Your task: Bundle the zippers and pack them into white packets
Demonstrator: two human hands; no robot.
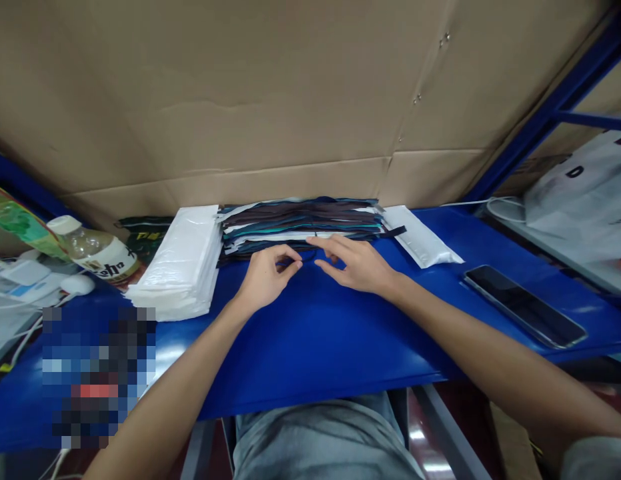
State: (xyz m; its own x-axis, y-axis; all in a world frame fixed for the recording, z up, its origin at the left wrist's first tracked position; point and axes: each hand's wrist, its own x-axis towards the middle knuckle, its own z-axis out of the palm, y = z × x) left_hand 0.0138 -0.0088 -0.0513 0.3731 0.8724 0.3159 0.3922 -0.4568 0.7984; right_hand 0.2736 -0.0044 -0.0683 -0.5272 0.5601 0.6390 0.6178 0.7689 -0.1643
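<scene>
A stack of folded dark cloth pieces (300,217), with some white and teal layers, lies against the cardboard. In front of it, my left hand (271,275) pinches a thin dark cord (309,255) between thumb and forefinger. The cord runs from those fingertips toward my right hand (359,265). That hand hovers at the front of the stack with thumb and fingers apart, and its forefinger reaches toward the cloth. Its lower fingers are partly hidden. A black strap end (393,233) sticks out at the stack's right side.
White flat packets (183,250) are piled left of the cloth, beside a drink bottle (95,250). At right lie a white padded packet (423,240) and a phone (525,305). Chargers and cables (37,283) crowd the far left. Cardboard (290,93) walls the back.
</scene>
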